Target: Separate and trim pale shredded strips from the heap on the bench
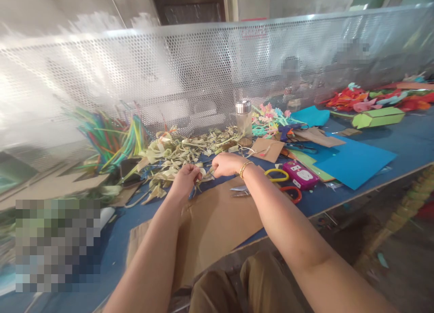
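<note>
My left hand [188, 176] is closed in a pinch at the edge of a heap of pale green leaf-like pieces [162, 152]. A small pale leaf-like piece [203, 172] shows at its fingertips. Just to the right, my right hand [226, 164] has its fingers curled closed, and whatever they pinch is hidden or too small to name. The two hands are close together but apart, over the blue tabletop. Below them lies a brown cardboard sheet [217, 218]. Scissors with yellow and orange handles [278, 174] lie beside my right wrist.
A purple box [300, 175] and blue sheets [356, 157] lie to the right. Behind the heap stands a clear bottle [243, 119]. Colourful thin stems [115, 139] stand at left. A perforated metal screen [190, 69] runs along the back. Red craft pieces [349, 98] lie far right.
</note>
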Available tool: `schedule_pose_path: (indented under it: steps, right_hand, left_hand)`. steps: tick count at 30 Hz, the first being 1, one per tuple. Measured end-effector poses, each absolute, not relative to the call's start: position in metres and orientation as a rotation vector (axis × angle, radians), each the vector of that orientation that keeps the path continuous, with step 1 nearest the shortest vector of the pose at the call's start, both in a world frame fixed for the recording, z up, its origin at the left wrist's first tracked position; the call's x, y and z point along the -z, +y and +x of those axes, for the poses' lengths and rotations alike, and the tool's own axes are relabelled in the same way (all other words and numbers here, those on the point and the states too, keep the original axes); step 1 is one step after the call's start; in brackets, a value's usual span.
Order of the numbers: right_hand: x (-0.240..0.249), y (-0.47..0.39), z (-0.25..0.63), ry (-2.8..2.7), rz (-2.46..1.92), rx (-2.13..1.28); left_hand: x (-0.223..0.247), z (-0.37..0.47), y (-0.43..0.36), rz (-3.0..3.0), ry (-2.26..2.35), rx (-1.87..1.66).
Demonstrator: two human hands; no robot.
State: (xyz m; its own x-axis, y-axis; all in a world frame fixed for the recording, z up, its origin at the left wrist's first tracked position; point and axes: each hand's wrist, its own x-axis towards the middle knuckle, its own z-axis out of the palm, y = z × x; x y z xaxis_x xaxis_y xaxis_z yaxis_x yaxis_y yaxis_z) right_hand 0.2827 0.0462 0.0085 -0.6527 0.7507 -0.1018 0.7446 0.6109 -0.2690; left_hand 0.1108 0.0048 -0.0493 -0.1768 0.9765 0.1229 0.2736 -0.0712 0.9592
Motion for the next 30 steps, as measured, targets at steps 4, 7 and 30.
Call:
schedule_pose_path:
  steps: [4, 7, 30]
  right_hand:
    - [-0.008, 0.046, 0.283, -2.8, -1.308, -0.466]
    - [-0.007, 0.048, 0.282, -2.775, -1.311, -0.46]
    - [0.02, 0.063, 0.268, -2.233, -0.918, -0.988]
  left_hand:
    - [0.05, 0.11, 0.005, 1.382, 1.505, -1.274]
    - [0.051, 0.109, 0.006, 1.412, 1.502, -1.272]
    - [0.049, 0.111, 0.001, 1.39, 1.316, -1.19]
